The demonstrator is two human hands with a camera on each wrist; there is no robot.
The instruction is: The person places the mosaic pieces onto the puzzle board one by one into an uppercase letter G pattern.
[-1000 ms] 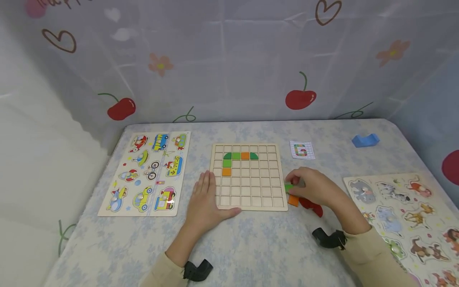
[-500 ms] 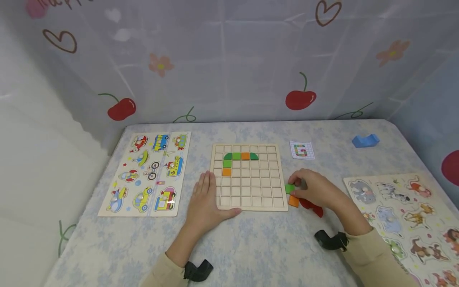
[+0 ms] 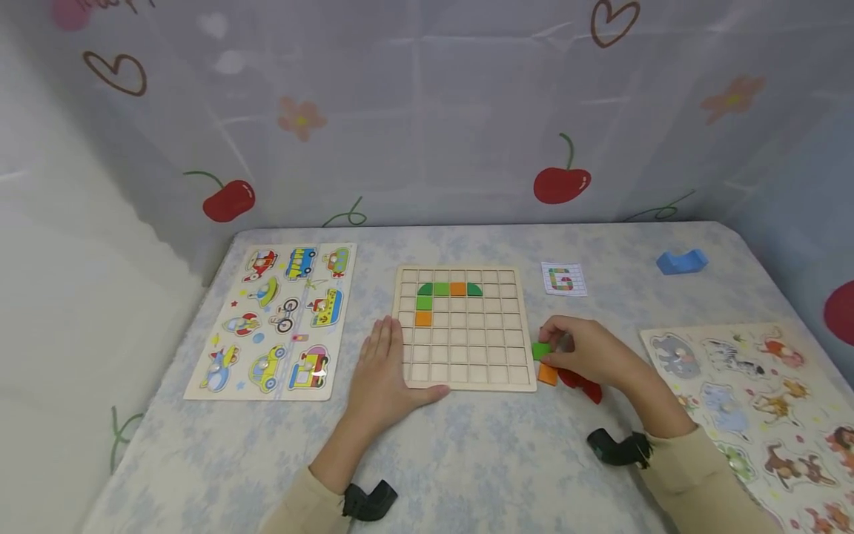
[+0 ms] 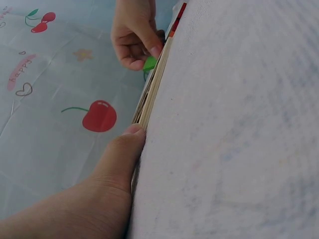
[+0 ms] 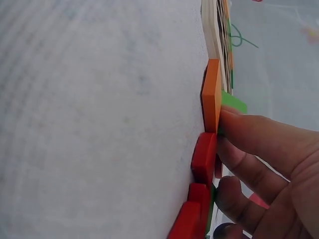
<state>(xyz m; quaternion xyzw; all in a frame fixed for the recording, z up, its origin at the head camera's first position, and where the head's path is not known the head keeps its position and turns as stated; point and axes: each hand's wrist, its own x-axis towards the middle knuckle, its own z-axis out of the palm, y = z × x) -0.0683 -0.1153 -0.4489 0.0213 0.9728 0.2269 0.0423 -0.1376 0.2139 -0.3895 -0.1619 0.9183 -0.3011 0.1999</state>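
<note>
A wooden grid board (image 3: pixel 467 356) lies flat mid-table, with several green and orange tiles set in its upper left cells. My left hand (image 3: pixel 382 374) rests at the board's near left corner, fingers straight along the left side and thumb against the front edge. Just past the right edge, my right hand (image 3: pixel 587 352) pinches a green square tile (image 3: pixel 540 351) between thumb and fingers. In the right wrist view the green tile (image 5: pixel 234 102) shows behind an orange tile (image 5: pixel 212 94). Red tiles (image 3: pixel 582 384) lie under and beside that hand, partly hidden.
A small pattern card (image 3: pixel 563 279) lies beyond the right hand. A vehicle puzzle board (image 3: pixel 273 322) is at left, an animal puzzle board (image 3: pixel 754 386) at right. A blue block (image 3: pixel 682 262) sits at the back right, near the curtain.
The right hand has drawn back slightly to the right, and more of the green tile shows at its fingertips. The left hand stays in place on the board's corner.
</note>
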